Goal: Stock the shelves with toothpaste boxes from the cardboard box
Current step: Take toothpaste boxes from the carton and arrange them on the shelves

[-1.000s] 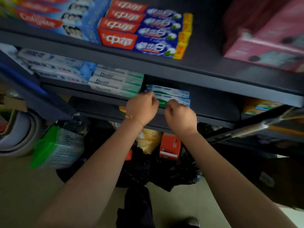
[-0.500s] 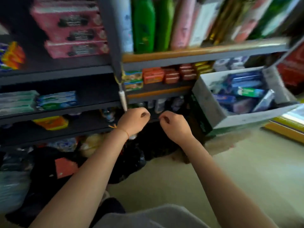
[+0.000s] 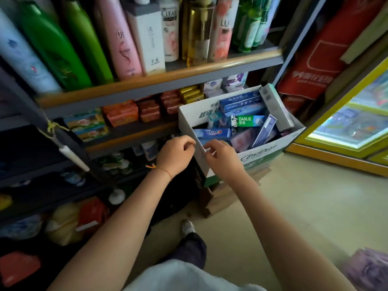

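Cardboard box (image 3: 222,114) sits right of the shelves (image 3: 159,80), toothpaste boxes (image 3: 241,120) piled loose inside. Our left hand (image 3: 175,155) and right hand (image 3: 220,159) hover at its near-left corner, fingers loosely curled, holding nothing. We'd judge the next pick best taken from the top: blue carton (image 3: 212,133) nearest, lifted flat so neighbours don't tip

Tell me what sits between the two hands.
In the head view, the near white corner edge of the cardboard box runs between the left hand and the right hand; neither hand holds anything.
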